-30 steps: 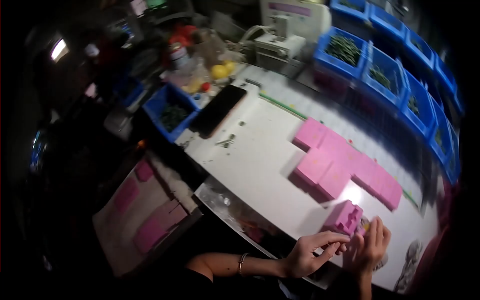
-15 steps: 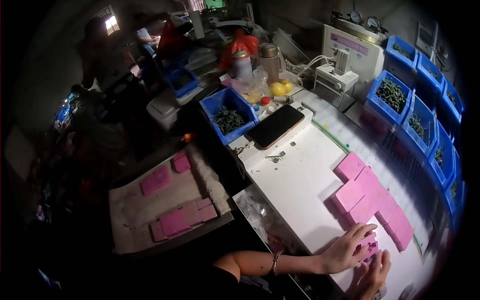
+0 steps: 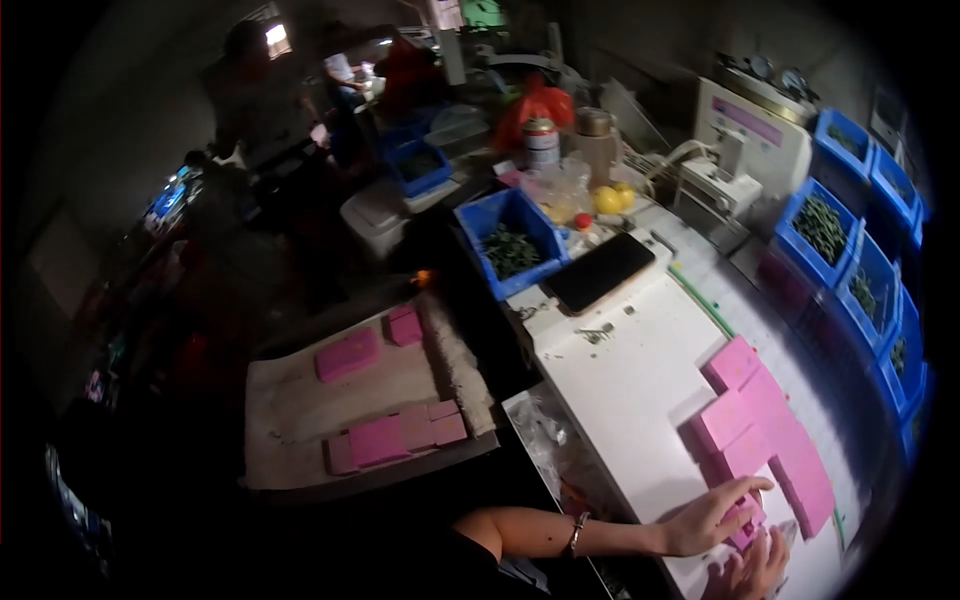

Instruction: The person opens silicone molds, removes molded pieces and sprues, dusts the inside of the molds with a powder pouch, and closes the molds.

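Observation:
My left hand, with a bracelet on its wrist, lies over a small pink block at the near end of the white table, fingers curled on it. My right hand sits just below, dim and partly cut off at the bottom edge, its fingers reaching up against the same block. A row of flat pink blocks lies on the table directly beyond my hands.
A black phone and a blue bin of green pieces sit at the table's far end. Blue bins line the right side beside a white machine. A low board on the left carries more pink blocks.
The view has swung left and down, so the table now sits further right. My left hand stays on the pink block; my right hand has dropped lower towards the frame edge.

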Available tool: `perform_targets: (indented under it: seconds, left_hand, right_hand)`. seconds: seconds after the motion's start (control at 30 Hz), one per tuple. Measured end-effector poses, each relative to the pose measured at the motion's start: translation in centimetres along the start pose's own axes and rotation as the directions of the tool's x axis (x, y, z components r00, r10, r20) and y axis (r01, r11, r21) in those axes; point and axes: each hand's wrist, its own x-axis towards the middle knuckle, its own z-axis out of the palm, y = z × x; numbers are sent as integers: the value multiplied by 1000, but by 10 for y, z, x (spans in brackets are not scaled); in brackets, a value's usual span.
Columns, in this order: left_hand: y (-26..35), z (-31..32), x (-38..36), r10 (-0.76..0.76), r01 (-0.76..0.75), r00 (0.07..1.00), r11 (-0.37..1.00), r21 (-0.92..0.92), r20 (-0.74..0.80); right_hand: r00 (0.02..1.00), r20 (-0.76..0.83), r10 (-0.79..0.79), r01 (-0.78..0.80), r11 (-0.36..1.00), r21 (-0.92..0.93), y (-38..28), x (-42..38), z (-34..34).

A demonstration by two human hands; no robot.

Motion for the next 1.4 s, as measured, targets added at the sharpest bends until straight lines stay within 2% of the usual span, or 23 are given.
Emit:
perform_targets:
  seconds: [0.03,0.07,0.1,0.13,0.17,0.23,0.27,0.3,0.37,0.43,0.47,0.53,0.57,0.7,0.77,0.8,0.83,0.97,1.13,1.2,1.23,1.3,1.4]
  left_hand:
    - [-1,-2,1,-7,8,999,1000,-15,48]
    - [-1,-1,0,-35,40,997,997,-67,75]
    - [-2,3,-2,-64,77,992,989,-124,108]
    - [-6,7,-4,-66,78,993,990,-121,102]
    - [-11,13,-6,-53,61,996,993,-105,75]
    - [-11,13,-7,-42,47,997,995,-86,57]
    - [-13,12,-7,-20,24,999,997,-75,49]
    - [-13,13,-6,1,2,999,997,-71,44]
    - [-21,13,-10,47,-46,998,999,-29,36]
    - [-2,3,-15,179,-185,981,978,92,69]
    - [6,-1,-17,232,-242,970,957,159,78]
    - [13,-13,-19,246,-288,950,928,236,194]
    - [14,-18,-20,210,-286,934,925,249,290]
    - [18,-31,-9,-45,-50,901,977,207,432]
    - [22,-33,-3,-10,-155,877,940,304,480]
    - [22,-32,-2,-13,-146,879,944,294,477]
    - [22,-32,-2,-18,-139,884,944,299,466]
    - [24,-31,3,-21,-173,874,921,350,486]
    - [24,-31,9,-98,-106,856,928,358,508]
    - [25,-31,12,-96,-122,848,921,369,521]
    - [28,-31,14,-120,-103,846,919,379,520]
    - [27,-31,16,-140,-86,844,917,388,518]
    - [25,-31,18,-138,-78,857,918,389,497]
  right_hand:
    - [988,13,154,-153,968,199,-16,-1,-6]
    - [979,-74,-191,182,976,-123,-31,4,-14]
    - [852,-52,-521,448,777,-443,-50,11,-22]
    - [994,-89,-59,63,997,39,-81,9,-22]
    - [995,-86,-58,62,997,41,-78,12,-23]
    - [978,195,76,-11,949,-314,-67,22,-26]
    - [962,217,165,-129,977,-172,-64,27,-24]
    - [962,207,180,-145,974,-175,-58,31,-24]
    - [979,206,9,23,988,-154,-37,34,-25]
    - [982,162,-99,82,991,105,-50,48,-21]
    - [990,132,47,-59,994,92,-52,45,-21]
    - [995,-10,-100,100,995,-7,-68,52,-10]
    - [991,122,60,-61,998,1,-66,59,-14]
    - [921,329,206,-269,950,158,-76,70,-24]
    - [867,354,351,-446,863,238,-81,61,-35]
    - [973,163,166,-180,981,73,-74,51,-41]
    - [996,30,-87,91,986,-138,-68,42,-45]
    - [989,143,-39,112,830,-547,-44,7,-69]
    - [984,174,23,50,911,-408,-56,1,-70]
    - [945,51,-322,298,789,-538,-71,7,-60]
    - [944,54,-324,301,788,-537,-78,11,-55]
    - [805,1,-593,457,618,-640,-89,17,-47]
    - [755,157,-637,528,448,-721,-96,17,-44]
